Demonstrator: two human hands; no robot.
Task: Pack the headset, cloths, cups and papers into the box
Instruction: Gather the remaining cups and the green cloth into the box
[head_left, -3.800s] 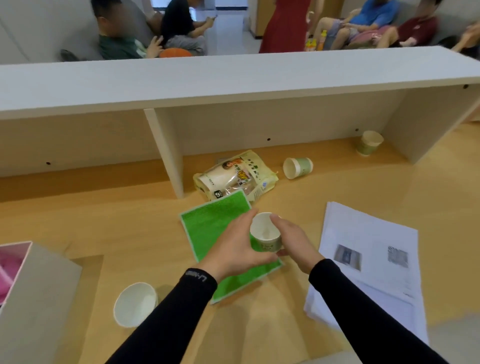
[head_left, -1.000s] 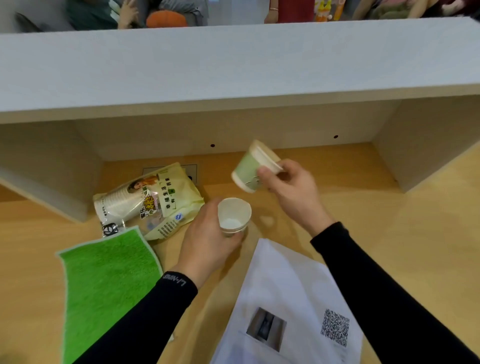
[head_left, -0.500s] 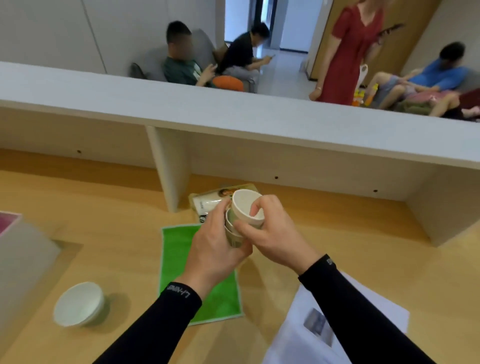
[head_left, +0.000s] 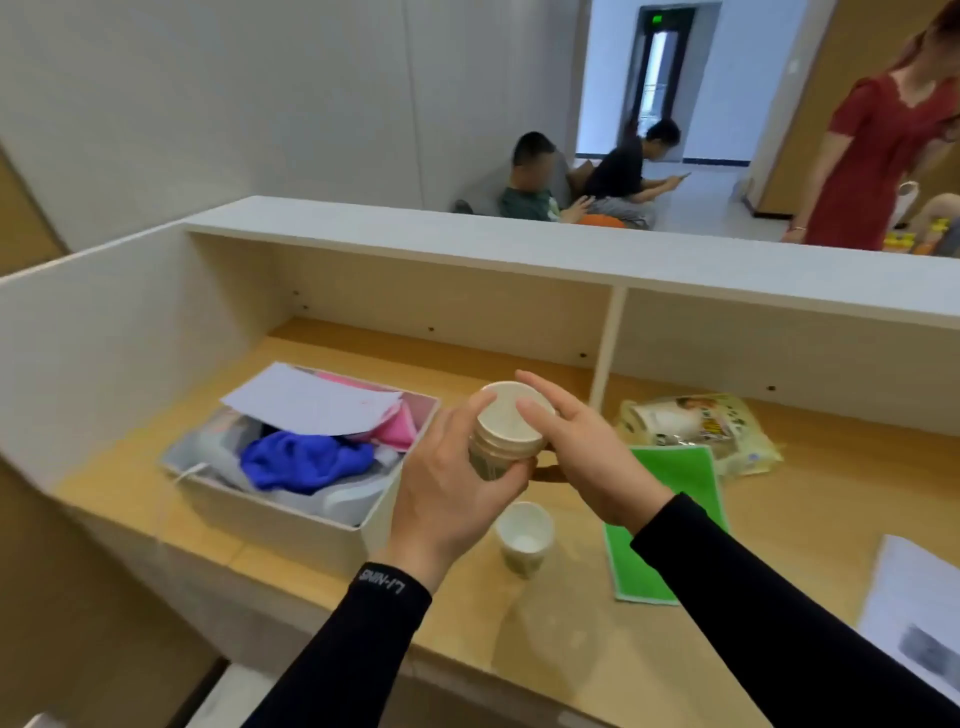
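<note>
Since half a second ago the view has swung left, so the box now sits in full sight left of the hands, and the right hand has loosened from clasping the stacked cups to lying open-fingered across the top rim. Left hand wraps the stack from below and behind, its grip closed around the cup walls; the right grip is wide, fingertips resting on the rim. At least 2 nested rims show in the stack, though the exact count cannot be told. 1 more cup stands upright on the surface just below the hands, beside the box's right wall. Inside the box lie 1 blue cloth, 1 pink cloth and 1 white paper sheet tilted over its far rim. 1 green cloth lies flat to the right, partly behind the right forearm, with 1 printed cup packet beyond it. More papers lie at the right edge, their print blurred. The left sleeve cuff reads "LI-NING", upside down.
</note>
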